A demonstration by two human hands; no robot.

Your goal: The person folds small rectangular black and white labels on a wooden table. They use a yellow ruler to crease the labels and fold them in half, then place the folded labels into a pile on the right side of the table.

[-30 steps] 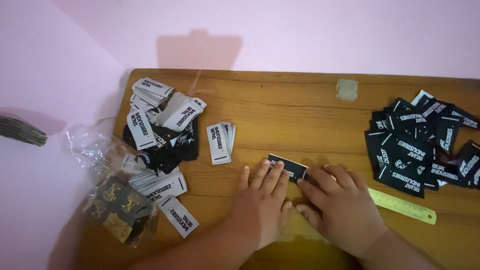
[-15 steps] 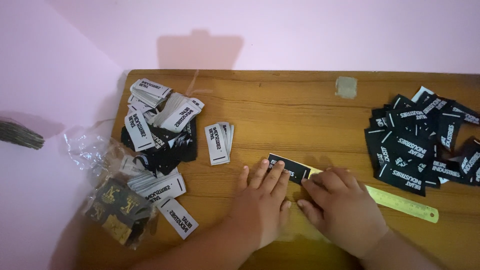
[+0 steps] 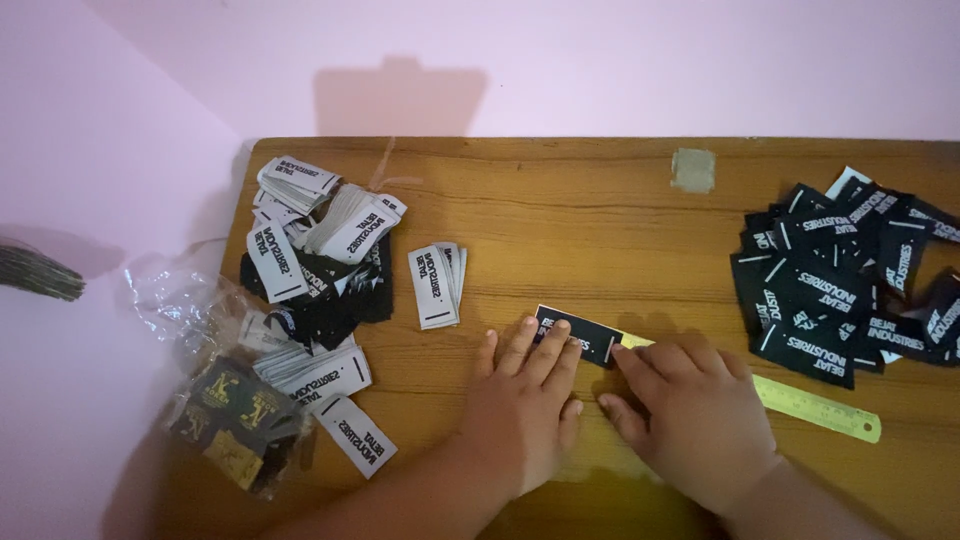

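I see from one camera on the head, looking almost straight down at the tabletop (image 3: 620,220), quite close.

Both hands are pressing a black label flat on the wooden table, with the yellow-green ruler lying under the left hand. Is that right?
Not quite. In the head view the ruler lies under the right hand, not the left hand; it sticks out to the right of it. The rest holds: both hands rest on the black label on the wooden table.
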